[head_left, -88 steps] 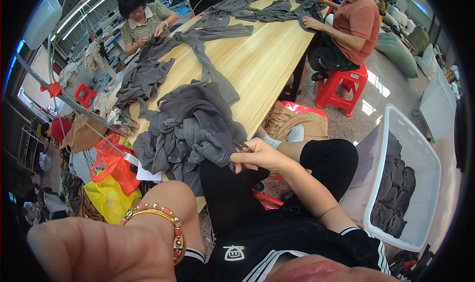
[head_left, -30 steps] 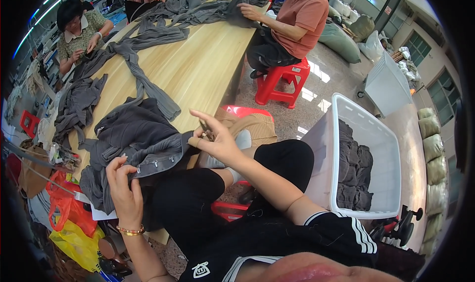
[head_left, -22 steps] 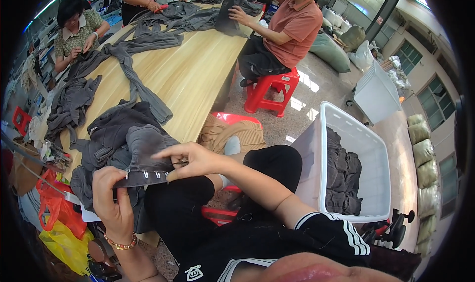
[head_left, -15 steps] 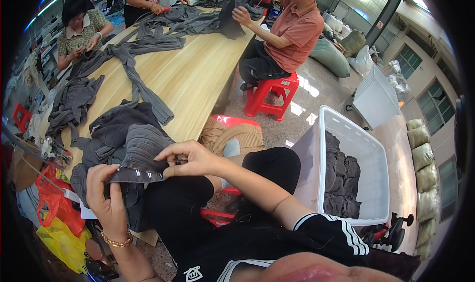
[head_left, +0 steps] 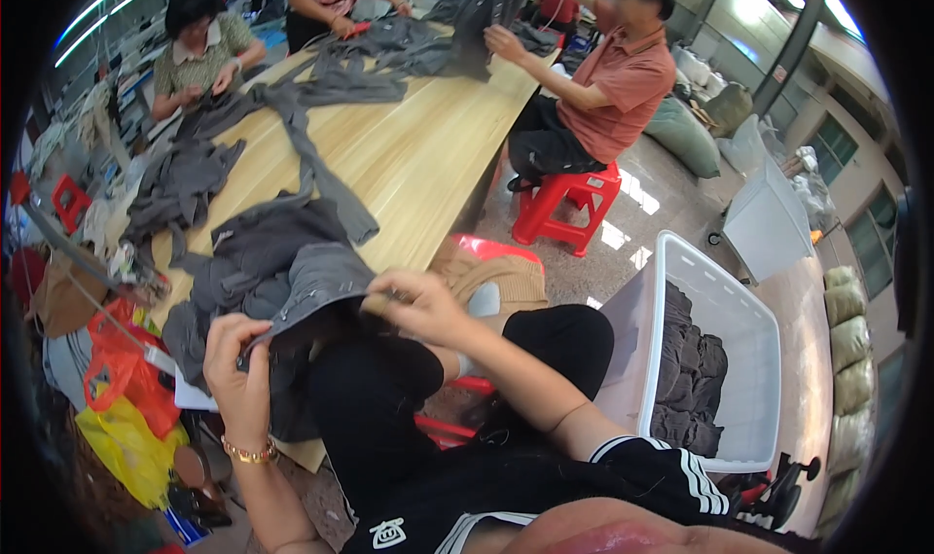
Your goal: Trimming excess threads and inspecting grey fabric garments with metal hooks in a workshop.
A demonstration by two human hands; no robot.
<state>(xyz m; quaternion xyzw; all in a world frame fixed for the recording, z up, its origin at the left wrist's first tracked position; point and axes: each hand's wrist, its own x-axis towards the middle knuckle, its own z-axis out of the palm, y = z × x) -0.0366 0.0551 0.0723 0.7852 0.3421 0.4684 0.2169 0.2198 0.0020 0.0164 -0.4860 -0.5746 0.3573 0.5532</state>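
Observation:
A dark grey ribbed knit garment (head_left: 326,270) lies in front of me at the near end of the table, its edge raised and curved between my hands. My left hand (head_left: 238,364) pinches the left end of that edge between thumb and fingers. At the edge's right end, my right hand (head_left: 425,306) is closed, with a tan cover on the thumb. Something small and dark shows among its fingers, too blurred to name. Small pale marks dot the garment's edge. More dark cloth (head_left: 277,238) is heaped behind it.
Grey garments are strewn along the wooden table (head_left: 418,165), where other people sit and stand. On my right stands a white bin (head_left: 773,359) with folded dark garments (head_left: 686,369). A red stool (head_left: 569,209) holds a seated person. Plastic bags (head_left: 126,447) hang at my left.
The garment's edge has tilted, rising toward my right hand, and its row of pale fasteners shows less plainly. My right hand has lifted slightly. The whole view has shifted right and down.

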